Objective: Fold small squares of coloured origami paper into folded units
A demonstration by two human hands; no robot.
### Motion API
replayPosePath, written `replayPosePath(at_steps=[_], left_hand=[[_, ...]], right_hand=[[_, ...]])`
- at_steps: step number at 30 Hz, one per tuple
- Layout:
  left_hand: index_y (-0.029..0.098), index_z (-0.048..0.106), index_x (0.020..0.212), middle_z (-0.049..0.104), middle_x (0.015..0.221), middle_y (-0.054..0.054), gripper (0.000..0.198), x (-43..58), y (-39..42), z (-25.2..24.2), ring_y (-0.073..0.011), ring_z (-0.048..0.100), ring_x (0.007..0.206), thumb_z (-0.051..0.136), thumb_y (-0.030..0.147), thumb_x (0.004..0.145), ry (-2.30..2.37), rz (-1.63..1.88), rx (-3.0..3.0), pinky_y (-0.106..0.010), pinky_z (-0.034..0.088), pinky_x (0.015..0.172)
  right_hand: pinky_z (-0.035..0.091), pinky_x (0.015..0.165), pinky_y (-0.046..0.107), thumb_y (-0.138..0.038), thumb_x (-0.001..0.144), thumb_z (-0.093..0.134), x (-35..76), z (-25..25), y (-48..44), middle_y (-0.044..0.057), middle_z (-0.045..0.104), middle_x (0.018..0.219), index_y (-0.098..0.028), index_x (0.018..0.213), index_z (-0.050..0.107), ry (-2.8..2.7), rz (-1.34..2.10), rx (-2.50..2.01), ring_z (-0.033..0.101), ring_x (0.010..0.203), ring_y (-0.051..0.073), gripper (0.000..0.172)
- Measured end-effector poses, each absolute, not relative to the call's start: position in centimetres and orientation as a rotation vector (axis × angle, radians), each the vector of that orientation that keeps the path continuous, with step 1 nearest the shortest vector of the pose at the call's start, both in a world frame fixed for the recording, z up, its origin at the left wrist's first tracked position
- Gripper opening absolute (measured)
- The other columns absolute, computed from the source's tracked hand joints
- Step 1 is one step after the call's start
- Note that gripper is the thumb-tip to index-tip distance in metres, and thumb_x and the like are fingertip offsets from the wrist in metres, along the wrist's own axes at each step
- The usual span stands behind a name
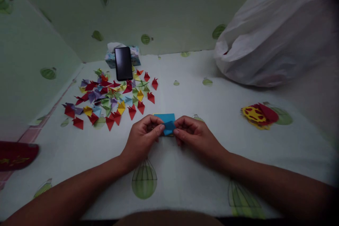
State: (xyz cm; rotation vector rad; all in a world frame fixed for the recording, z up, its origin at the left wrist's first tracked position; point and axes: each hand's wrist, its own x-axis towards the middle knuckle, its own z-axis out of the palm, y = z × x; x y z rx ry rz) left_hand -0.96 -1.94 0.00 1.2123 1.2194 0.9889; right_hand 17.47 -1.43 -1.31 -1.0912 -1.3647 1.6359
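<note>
We see thin, flat-creased blue paper (168, 127) pinched at nine o'clock by the curled left hand (143, 132), at three by the similarly bent right hand (194, 132).

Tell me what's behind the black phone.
A patterned tissue box shows on both sides of the phone, with white tissue at the box's upper left. The phone hides the box's middle, so that part cannot be seen.
</note>
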Motion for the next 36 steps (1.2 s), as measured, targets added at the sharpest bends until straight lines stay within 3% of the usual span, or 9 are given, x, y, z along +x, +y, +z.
replayPosePath(at_steps=[4, 10, 21, 28, 36], left_hand=[[0.015, 0.061, 0.084, 0.060, 0.071, 0.002, 0.016, -0.97, -1.89, -0.12, -0.0087, 0.052, 0.061, 0.069, 0.027, 0.080, 1.211, 0.987, 1.167, -0.019, 0.044, 0.052], [0.015, 0.060, 0.084, 0.060, 0.069, 0.002, 0.018, -1.02, -1.70, -0.33, -0.0079, 0.053, 0.057, 0.070, 0.029, 0.080, 1.191, 0.981, 1.122, -0.018, 0.040, 0.047], [0.016, 0.060, 0.083, 0.058, 0.067, 0.004, 0.017, -1.01, -1.61, -0.30, -0.0068, 0.050, 0.054, 0.071, 0.027, 0.078, 1.193, 0.964, 1.149, -0.017, 0.038, 0.047], [0.016, 0.064, 0.082, 0.063, 0.073, -0.001, 0.005, -1.32, -1.91, -0.50, -0.0111, 0.057, 0.063, 0.065, 0.021, 0.083, 1.282, 0.937, 1.637, -0.024, 0.045, 0.059], [0.017, 0.063, 0.083, 0.062, 0.075, -0.002, 0.004, -1.39, -2.33, -0.46, -0.0124, 0.057, 0.066, 0.061, 0.015, 0.087, 1.244, 0.943, 2.075, -0.025, 0.044, 0.061]], right_hand=[[0.043, 0.061, 0.027, -0.031, 0.085, 0.061, 17.68, -1.36, -1.40, -0.002, 0.061, 0.063, -0.017, 0.088, 0.058, -1.307, 1.667, -1.036, 0.056, 0.059, 0.012, 0.014], [0.042, 0.059, 0.026, -0.032, 0.088, 0.060, 17.66, -1.54, -1.40, -0.001, 0.064, 0.070, -0.017, 0.086, 0.060, -1.265, 1.708, -1.026, 0.057, 0.058, 0.010, 0.015], [0.041, 0.058, 0.025, -0.036, 0.090, 0.058, 17.68, -1.39, -1.34, -0.002, 0.060, 0.061, -0.017, 0.081, 0.060, -1.354, 1.694, -1.051, 0.054, 0.056, 0.011, 0.021], [0.040, 0.061, 0.027, -0.034, 0.081, 0.069, 17.75, -1.37, -1.33, 0.000, 0.059, 0.072, -0.017, 0.086, 0.064, -1.487, 1.442, -1.101, 0.052, 0.066, 0.014, 0.019], [0.042, 0.065, 0.030, -0.025, 0.086, 0.062, 17.80, -1.12, -1.57, 0.002, 0.061, 0.075, -0.018, 0.078, 0.064, -1.640, 1.282, -1.092, 0.054, 0.070, 0.015, 0.011]])
